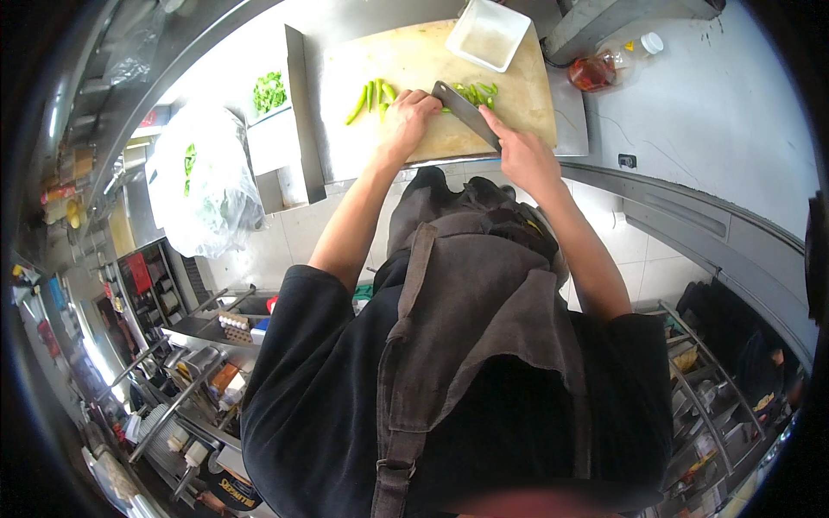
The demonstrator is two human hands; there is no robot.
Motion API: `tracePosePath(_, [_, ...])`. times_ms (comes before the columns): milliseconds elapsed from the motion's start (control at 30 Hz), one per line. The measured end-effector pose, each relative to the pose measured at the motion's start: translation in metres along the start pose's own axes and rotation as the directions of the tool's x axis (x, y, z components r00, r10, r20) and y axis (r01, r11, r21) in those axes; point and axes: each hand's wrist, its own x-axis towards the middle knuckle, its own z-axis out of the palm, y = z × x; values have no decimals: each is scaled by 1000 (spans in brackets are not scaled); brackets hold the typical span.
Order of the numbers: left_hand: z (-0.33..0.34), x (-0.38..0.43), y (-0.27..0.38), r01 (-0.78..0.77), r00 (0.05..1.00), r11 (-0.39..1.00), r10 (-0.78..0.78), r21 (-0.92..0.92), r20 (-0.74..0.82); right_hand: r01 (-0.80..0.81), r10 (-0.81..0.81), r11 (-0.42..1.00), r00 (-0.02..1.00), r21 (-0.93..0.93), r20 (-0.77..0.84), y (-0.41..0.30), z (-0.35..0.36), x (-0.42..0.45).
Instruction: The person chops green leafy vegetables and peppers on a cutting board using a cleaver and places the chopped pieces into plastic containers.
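My right hand point(528, 155) grips a broad-bladed cleaver point(467, 115), its index finger stretched along the top of the blade. The blade slants across the wooden-looking cutting board point(447, 139), close to the fingertips of my left hand point(411, 120). Those fingers are curled down on green chili pepper, mostly hidden beneath them. Cut green chili pieces point(482, 94) lie just beyond the blade, on its right. Left of my left hand are several whole green chili peppers point(357, 107) side by side. At the board's far edge sits a white plastic container point(489, 39), tilted in view.
A clear plastic bag with leafy greens point(217, 188) stands at the left, near a container of chopped greens point(269, 92). To the right, a bottle of reddish liquid point(599, 70) lies on a pale surface. Racks point(194, 388) and other people point(764, 375) are behind me.
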Motion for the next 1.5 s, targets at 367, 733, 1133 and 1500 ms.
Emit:
tracePosePath(367, [-5, 2, -7, -3, 1000, 1000, 3, 16, 29, 15, -15, 1000, 1000, 2, 13, -5, -6, 3])
tracePosePath(733, [-39, -4, -13, 372, 855, 888, -441, -270, -273, 78, -35, 961, 986, 264, -164, 7, 14, 5])
tracePosePath(1133, [-32, -10, 11, 240, 970, 907, -216, 346, -106, -29, 66, 934, 993, 356, -94, 24, 26, 12])
tracePosePath(1500, [-4, -3, 16, -45, 997, 999, 45, -10, -60, 15, -14, 997, 1000, -75, 5, -8, -23, -14])
